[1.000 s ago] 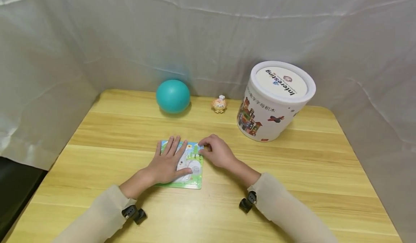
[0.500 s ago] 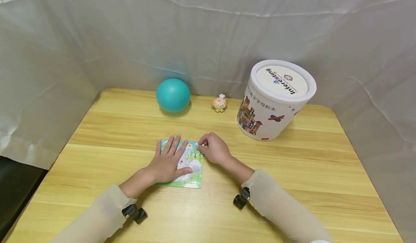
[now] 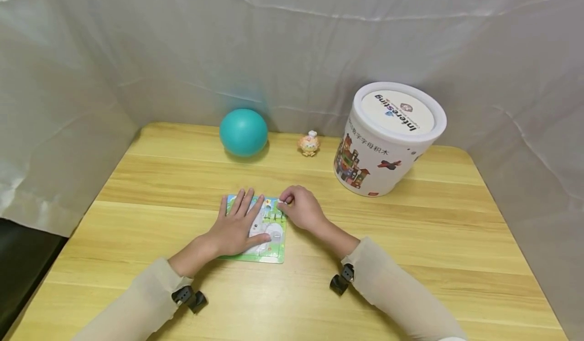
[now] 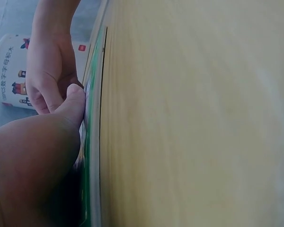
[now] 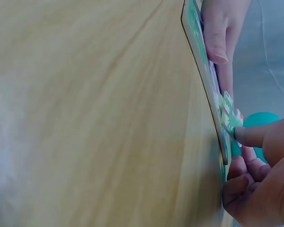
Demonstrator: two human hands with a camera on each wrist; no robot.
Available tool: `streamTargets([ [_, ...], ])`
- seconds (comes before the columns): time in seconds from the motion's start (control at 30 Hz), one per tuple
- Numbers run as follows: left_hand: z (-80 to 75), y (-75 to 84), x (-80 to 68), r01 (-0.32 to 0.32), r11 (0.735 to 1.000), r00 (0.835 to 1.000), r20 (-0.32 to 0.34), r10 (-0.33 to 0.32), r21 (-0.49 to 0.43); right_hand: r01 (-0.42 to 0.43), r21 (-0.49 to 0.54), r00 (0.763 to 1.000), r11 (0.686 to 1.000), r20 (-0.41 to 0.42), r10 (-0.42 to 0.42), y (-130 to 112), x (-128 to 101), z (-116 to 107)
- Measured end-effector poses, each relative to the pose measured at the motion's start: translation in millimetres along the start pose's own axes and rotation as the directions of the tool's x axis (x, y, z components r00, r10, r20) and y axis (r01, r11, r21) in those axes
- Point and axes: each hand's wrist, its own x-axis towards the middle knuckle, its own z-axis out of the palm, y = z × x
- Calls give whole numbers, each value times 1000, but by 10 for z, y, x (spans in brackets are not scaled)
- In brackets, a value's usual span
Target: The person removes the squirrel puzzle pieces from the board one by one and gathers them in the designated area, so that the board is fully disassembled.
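While the left hand (image 3: pixel 232 234) lies flat across the picture puzzle (image 3: pixel 279 254), its fingers spread wide and its thumb pointing toward the right, the right hand (image 3: pixel 302 209) pinches a small jigsaw piece (image 5: pixel 231 114) between thumb and fingertips. The puzzle rests on the wooden table (image 3: pixel 292 305) in front of the person, its green-edged near border bare; a white animal and a patch of green scenery show beside the left hand, which covers much of the rest. Seen from the right wrist, the pinched piece stands tilted up from the puzzle's surface by its far right corner; whether its lower edge touches the puzzle cannot be told. The other fingers of the right hand are curled in beneath the thumb. Beyond the puzzle, near the table's far edge, sit a teal ball (image 3: pixel 244 132) and, to its right, a small orange figurine (image 3: pixel 309 145) with a white hat. Farther right stands a white lidded tub (image 3: pixel 385 153) printed with colourful blocks, upright before a pale grey curtain (image 3: pixel 292 52). Light beige sleeves (image 3: pixel 392 285) cover both forearms.
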Motion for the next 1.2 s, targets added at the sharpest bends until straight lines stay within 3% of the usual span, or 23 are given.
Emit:
streamTargets([
  [0.17, 46, -36, 7, -1, 1000, 1000, -12, 1, -15, 1, 100, 1000, 995, 7, -2, 2, -5, -31],
  [0.4, 83, -66, 7, -3, 1000, 1000, -14, 2, -19, -60, 198, 998, 978, 30, 55, 33, 16, -52],
  [0.8, 2, -27, 4, -4, 1000, 1000, 0, 4, -12, -52, 247, 999, 968, 14, 50, 79, 5, -83],
  [1.2, -1, -10, 6, -3, 1000, 1000, 11, 3, -4, -118, 329, 993, 937, 51, 107, 272, -137, -463],
])
